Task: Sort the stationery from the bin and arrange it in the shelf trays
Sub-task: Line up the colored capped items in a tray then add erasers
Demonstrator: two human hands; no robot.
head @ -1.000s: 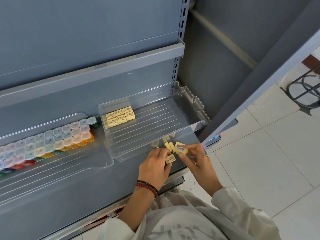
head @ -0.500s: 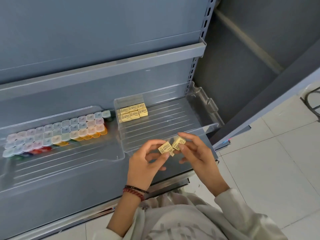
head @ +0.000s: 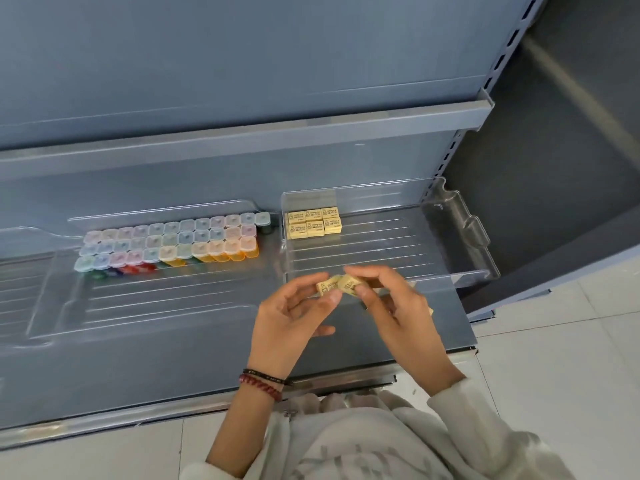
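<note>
Just in front of the clear right tray [head: 460,275], my left hand [head: 291,327] pinches a small yellow eraser [head: 328,285] between thumb and fingers. My right hand [head: 398,317] pinches a second yellow eraser [head: 350,284] that touches the first. More yellow erasers show under my right hand, partly hidden. Several yellow erasers [head: 314,222] lie in two rows at the back left corner of the right tray. The bin is out of view.
A clear left tray [head: 156,299] holds rows of small pastel and orange capped boxes [head: 173,242] at its back. The grey shelf [head: 207,355] carries both trays. An upper shelf lip [head: 311,133] runs above. White floor tiles [head: 554,358] lie to the right.
The view has shifted, so the trays sit further right in frame. Both hands have lifted slightly from the shelf front and brought two erasers together between their fingertips.
</note>
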